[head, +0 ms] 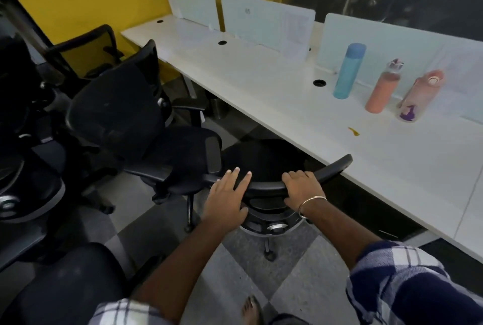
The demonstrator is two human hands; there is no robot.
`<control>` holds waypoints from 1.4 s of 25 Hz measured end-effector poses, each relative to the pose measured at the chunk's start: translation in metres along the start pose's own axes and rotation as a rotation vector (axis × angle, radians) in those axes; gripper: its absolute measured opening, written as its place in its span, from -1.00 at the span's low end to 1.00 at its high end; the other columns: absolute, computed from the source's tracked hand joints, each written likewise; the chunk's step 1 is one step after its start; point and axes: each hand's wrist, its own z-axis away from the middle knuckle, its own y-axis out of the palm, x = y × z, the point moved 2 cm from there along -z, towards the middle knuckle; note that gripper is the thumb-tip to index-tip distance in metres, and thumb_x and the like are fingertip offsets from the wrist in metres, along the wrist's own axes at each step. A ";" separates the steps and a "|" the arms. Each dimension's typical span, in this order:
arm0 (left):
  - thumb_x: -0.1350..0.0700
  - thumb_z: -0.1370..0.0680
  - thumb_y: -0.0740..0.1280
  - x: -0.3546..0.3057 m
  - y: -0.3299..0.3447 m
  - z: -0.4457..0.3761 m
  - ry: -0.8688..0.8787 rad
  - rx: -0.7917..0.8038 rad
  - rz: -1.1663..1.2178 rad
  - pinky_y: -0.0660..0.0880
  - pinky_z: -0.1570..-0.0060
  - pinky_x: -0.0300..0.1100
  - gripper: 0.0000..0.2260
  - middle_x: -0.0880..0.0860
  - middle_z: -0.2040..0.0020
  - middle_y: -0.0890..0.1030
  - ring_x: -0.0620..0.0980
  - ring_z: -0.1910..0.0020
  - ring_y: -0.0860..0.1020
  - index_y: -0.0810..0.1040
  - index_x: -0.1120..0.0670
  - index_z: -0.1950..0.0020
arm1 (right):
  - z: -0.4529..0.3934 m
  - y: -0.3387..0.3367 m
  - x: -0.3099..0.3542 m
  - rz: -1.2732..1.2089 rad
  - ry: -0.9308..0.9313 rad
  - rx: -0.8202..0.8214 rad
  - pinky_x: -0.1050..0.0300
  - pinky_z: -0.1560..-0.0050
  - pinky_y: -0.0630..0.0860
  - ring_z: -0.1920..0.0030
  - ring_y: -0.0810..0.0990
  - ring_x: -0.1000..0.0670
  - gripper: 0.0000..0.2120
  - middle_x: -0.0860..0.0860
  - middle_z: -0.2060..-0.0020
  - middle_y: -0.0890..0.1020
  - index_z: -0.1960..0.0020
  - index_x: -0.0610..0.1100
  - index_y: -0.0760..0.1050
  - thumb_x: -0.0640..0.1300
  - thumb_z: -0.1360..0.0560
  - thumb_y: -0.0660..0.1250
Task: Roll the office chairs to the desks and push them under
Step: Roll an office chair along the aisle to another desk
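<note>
Yellow wall (78, 11) behind reads "STEVE JOBS". Right hand (303, 188) curls around the chair (264, 186) backrest's curved black plastic rim; left hand (227, 194) lies on it, fingers straight, slightly spread. Beyond the fingertips, the seat sits partly under the smooth white desk (287, 105).

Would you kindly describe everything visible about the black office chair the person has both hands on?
The black office chair with a curved plastic backrest rim stands upright at the white desk, its dark seat partly under the desk edge. Below the rim are a black lumbar piece and a silver knob, then a stem and black castors on the grey tiled floor. The left hand rests on the rim with fingers straight; the right hand curls round it in a grip. Its left armrest sits close to the neighbouring black mesh chair; contact is unclear.
</note>
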 end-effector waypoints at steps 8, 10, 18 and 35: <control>-0.03 -0.56 0.29 -0.026 0.029 0.000 -0.129 0.007 -0.069 0.21 -0.53 -0.01 -0.41 0.02 -0.46 0.37 0.06 -0.52 0.29 0.28 -0.03 -0.59 | 0.023 0.012 -0.001 -0.029 -0.053 -0.043 -0.03 -0.32 0.36 -0.24 0.48 -0.11 -0.57 -0.02 -0.20 0.55 -0.32 -0.07 0.39 0.05 -0.50 0.33; -0.03 -0.56 0.28 -0.039 0.030 0.012 -0.170 -0.007 -0.025 0.22 -0.51 -0.02 -0.43 0.02 -0.45 0.38 0.06 -0.51 0.29 0.30 -0.02 -0.58 | 0.036 0.013 -0.007 -0.040 -0.108 -0.034 -0.02 -0.33 0.35 -0.23 0.47 -0.11 -0.57 -0.02 -0.20 0.53 -0.32 -0.07 0.38 0.04 -0.51 0.32; 0.01 -0.53 0.32 -0.123 0.052 0.091 -0.377 -0.068 0.019 0.24 -0.51 0.01 -0.49 0.05 -0.35 0.40 0.10 -0.39 0.35 0.38 0.02 -0.48 | 0.116 0.036 -0.034 -0.071 -0.294 -0.085 -0.02 -0.22 0.39 -0.16 0.47 -0.09 -0.61 0.00 -0.13 0.53 -0.27 -0.07 0.42 0.03 -0.49 0.32; -0.04 -0.50 0.33 -0.238 0.085 0.301 -0.465 -0.139 -0.028 0.17 -0.55 0.19 -0.56 0.06 -0.25 0.42 0.14 -0.34 0.40 0.47 0.01 -0.38 | 0.359 0.085 -0.044 -0.204 -0.369 -0.190 0.02 -0.28 0.37 -0.16 0.48 0.00 -0.52 0.15 -0.17 0.52 -0.39 0.08 0.45 0.03 -0.47 0.29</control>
